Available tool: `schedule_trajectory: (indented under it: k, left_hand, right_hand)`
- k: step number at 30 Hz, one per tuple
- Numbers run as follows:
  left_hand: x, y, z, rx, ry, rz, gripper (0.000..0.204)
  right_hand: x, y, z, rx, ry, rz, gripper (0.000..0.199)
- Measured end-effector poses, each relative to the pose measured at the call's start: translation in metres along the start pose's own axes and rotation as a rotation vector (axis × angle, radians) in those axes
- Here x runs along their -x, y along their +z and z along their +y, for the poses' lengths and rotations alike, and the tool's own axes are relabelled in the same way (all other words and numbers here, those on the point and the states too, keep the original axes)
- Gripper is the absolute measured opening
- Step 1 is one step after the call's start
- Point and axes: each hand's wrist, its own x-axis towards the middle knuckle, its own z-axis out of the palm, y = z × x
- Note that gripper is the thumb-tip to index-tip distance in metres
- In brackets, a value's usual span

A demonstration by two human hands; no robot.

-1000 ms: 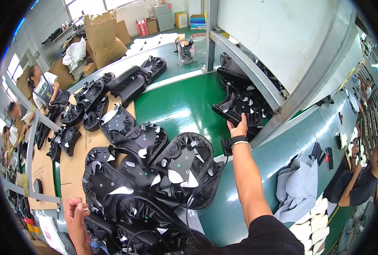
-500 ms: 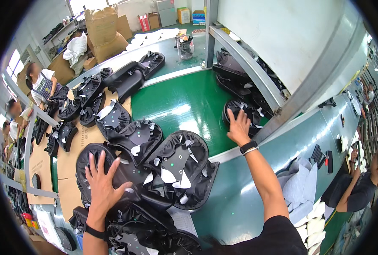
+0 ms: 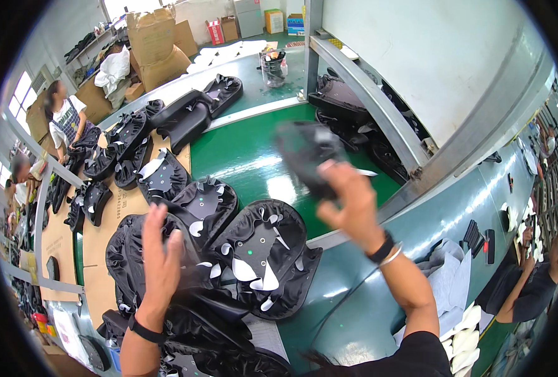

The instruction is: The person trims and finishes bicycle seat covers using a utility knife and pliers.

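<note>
My right hand (image 3: 356, 210) grips a black padded piece (image 3: 301, 149) with a pale tab, held above the green surface; both are blurred by motion. My left hand (image 3: 159, 264) is raised over a heap of black pads, its fingers stretched up and its thumb apart, holding nothing. Just right of it lies a large black pad (image 3: 257, 242) with a gathered cover edge, white tabs and small metal holes in its flat back. Beyond that, a similar black pad (image 3: 206, 202) rests on the heap.
More black pads (image 3: 128, 135) spread over brown cardboard (image 3: 125, 204) at left. A grey metal frame (image 3: 370, 94) stands at right with black pads beneath it. Grey cloth (image 3: 445, 270) lies on the table's right side. A clear container (image 3: 272, 70) stands at the back. Other people are on both sides.
My right hand has picked up the black padded piece from beside the frame and moved it left. My left hand has lifted from the heap, its fingers now closer together.
</note>
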Motion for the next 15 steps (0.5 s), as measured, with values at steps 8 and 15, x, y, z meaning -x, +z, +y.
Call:
schedule_trajectory:
  k: [8, 15]
  left_hand:
    - [-0.001, -0.036, 0.023, -0.599, 0.183, -0.482, 0.065]
    - [-0.012, -0.027, -0.010, -0.718, 0.051, -0.554, 0.059]
  right_hand:
    - [-0.009, 0.058, 0.063, -0.228, 0.039, -0.110, 0.067]
    - [0.029, 0.154, 0.235, 0.552, 0.746, -0.578, 0.074]
